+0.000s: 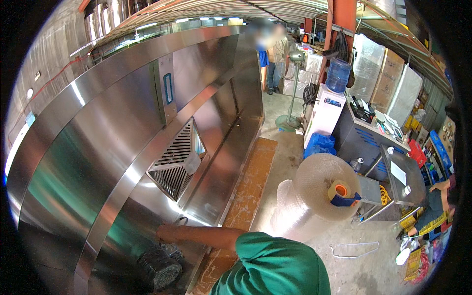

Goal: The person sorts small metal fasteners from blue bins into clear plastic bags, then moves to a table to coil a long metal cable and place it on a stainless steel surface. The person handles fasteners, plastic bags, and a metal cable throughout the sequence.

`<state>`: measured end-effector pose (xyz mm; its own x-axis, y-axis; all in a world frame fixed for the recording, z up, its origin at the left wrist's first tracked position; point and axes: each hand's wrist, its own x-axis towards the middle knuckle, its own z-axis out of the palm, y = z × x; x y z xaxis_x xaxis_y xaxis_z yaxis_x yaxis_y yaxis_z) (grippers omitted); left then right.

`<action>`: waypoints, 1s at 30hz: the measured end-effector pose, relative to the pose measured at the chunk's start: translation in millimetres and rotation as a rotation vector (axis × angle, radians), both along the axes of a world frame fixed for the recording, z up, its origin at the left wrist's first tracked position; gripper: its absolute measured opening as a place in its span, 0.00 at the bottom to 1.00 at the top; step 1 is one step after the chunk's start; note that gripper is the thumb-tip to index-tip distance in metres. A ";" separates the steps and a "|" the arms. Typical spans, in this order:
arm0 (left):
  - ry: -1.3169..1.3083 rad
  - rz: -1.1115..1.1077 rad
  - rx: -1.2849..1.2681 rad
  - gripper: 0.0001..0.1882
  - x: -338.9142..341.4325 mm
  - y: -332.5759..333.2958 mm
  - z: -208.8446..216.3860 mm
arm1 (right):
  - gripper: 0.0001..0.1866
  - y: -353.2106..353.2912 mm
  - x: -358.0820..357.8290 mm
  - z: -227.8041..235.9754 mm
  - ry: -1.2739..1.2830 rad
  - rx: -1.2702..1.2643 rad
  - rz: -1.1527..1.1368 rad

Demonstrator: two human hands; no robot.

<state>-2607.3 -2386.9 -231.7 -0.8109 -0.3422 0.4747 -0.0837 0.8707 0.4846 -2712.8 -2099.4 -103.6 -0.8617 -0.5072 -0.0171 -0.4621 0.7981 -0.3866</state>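
Note:
My right arm, in a green short sleeve, reaches left across a large stainless steel hood (118, 142). At its end my right hand (167, 233) is low inside the hood, close to the metal; its fingers are small and dim, so their grip is unclear. Just below the hand lies a dark, glossy cylinder (162, 270), like a wrapped roll. A small dark curved piece (183, 220) rises behind my wrist. Further up the panel sits a slotted metal filter unit (179, 160). My left hand is out of sight.
A brown board (248, 182) runs along the hood's edge. Right of it stands a big bubble-wrap roll (314, 191), with a tape roll (340, 189) on top. Beyond are a water dispenser (324, 110), a fan (293, 88), a steel table (403, 172) and other people.

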 end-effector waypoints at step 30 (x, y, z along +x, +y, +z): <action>-0.003 -0.135 0.038 0.24 7.3 -49.1 -77.2 | 0.18 81.0 210.5 -193.9 0.191 -0.575 -0.669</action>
